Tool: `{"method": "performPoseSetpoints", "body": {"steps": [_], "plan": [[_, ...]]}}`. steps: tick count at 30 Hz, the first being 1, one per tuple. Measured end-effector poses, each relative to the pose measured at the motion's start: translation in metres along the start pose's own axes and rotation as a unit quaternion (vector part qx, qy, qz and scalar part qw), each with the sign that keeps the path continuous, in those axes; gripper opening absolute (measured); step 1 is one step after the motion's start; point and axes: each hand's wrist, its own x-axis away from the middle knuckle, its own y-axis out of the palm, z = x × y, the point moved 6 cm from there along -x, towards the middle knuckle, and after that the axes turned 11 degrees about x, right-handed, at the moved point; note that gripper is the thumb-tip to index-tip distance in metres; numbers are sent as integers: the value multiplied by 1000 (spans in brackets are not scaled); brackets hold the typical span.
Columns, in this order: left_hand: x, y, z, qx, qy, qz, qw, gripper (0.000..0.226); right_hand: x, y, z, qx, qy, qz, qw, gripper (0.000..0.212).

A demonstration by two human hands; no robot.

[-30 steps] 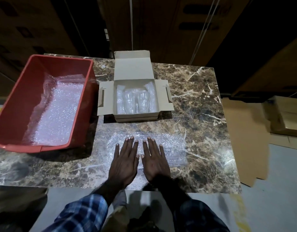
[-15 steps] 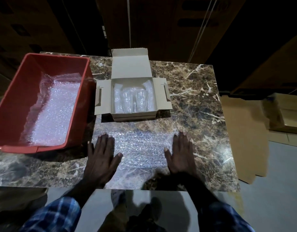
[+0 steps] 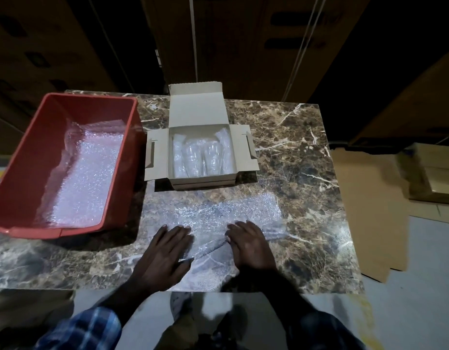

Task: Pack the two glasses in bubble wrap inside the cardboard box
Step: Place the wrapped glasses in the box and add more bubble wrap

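Two clear glasses [image 3: 202,157] lie bedded in bubble wrap inside the open cardboard box [image 3: 240,150]; fragile, slippery, best cushioned; a loose clear bubble-wrap sheet [image 3: 218,210] lies before it, light and limp; left hand [image 3: 165,253] and right hand [image 3: 250,245] press it flat-fingered, gripping nothing.

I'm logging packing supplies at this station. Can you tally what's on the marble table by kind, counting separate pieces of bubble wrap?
Glasses: 2, in the cardboard box
Cardboard box: 1, open
Red bin: 1
Bubble wrap: at least 3 (sheet under the hands, sheet in the bin, wrap in the box)
Total: 7
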Motion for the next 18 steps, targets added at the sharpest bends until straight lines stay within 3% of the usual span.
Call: {"method": "performPoseSetpoints", "body": {"steps": [4,6,8,12,18], "plan": [[-15,-13,1,-7,20,30,999,41,-13,-24,6,17,65,-34,997,32],[-27,-26,9,18,18,71,997,34,-16,-28,-11,64,28,-88,994,56],[-40,-37,22,45,24,97,994,32,-18,-29,-34,88,-17,-115,989,67],[-56,-49,39,81,25,91,992,30,-15,-21,-45,60,-13,-92,994,49],[-56,-38,23,110,30,-5,993,34,18,-16,-5,-137,58,-107,983,58]]}}
